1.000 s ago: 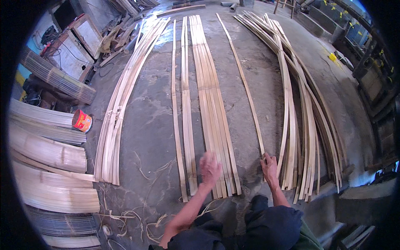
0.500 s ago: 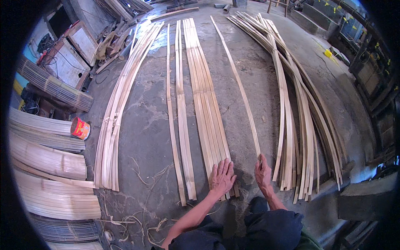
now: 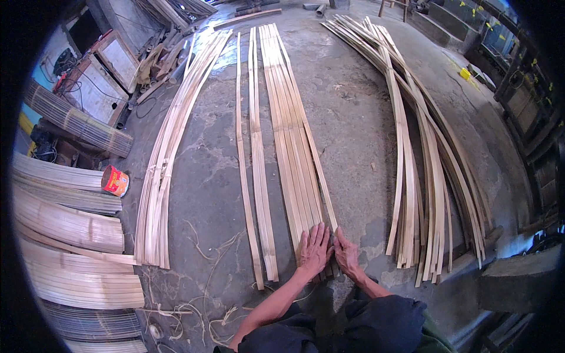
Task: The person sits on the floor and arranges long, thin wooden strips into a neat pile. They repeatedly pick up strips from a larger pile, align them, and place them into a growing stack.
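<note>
The person's 2 hands worked close together at the near end of the central group of strips (image 3: 288, 159), which lay side by side on the concrete floor (image 3: 359, 159), running from near to far. The left hand (image 3: 315, 250) lay palm down across the group's near ends, its fingers extended and slightly spread, pinching nothing that showed. Just to its right, the right hand (image 3: 347, 253) stood more on edge, fingers held together and bent at the near end of a loose strip (image 3: 321, 170); whether thumb and fingers actually pinched that end could not be told, since the hand hid it. The loose strip ran along the group's right side, with a narrow gap toward the near end; whether it touched or overlapped the group at the far end was unclear. To the left lay 1 separate strip (image 3: 243, 176) and a narrow set of strips (image 3: 258, 147), and farther left a long bundle (image 3: 162, 159); a crossed pile of strips (image 3: 436, 188) lay well apart on the right. The step in hand seemed to be bringing the loose strip against the group's right edge. The next move appeared to call for the right hand to press it leftward until the edges met, the left hand steadying the others.
</note>
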A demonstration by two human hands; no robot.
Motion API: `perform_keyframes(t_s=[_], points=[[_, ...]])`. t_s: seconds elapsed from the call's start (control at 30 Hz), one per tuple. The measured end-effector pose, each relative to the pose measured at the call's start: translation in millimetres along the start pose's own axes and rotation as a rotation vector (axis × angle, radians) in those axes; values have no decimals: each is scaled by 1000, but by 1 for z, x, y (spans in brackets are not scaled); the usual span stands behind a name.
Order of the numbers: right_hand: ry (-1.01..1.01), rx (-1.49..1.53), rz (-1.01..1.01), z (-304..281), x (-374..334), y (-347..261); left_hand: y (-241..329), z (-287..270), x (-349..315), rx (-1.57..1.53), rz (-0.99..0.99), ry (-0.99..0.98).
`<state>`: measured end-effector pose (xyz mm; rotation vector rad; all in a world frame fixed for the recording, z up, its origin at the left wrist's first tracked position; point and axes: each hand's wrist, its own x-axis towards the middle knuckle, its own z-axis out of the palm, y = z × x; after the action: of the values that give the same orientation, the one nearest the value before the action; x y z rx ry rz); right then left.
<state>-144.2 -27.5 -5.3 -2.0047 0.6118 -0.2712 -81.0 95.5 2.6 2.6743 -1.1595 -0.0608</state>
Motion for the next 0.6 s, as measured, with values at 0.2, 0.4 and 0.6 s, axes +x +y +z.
perform_keyframes(t_s=[0.2, 0.4, 0.6], points=[[-55, 3, 85, -6, 3, -1, 2, 2, 2, 23, -2, 3], [-134, 169, 297, -15, 1, -35, -1, 6, 0, -18, -18, 5], [66, 85, -60, -14, -7, -26, -4, 10, 0, -97, 18, 37]])
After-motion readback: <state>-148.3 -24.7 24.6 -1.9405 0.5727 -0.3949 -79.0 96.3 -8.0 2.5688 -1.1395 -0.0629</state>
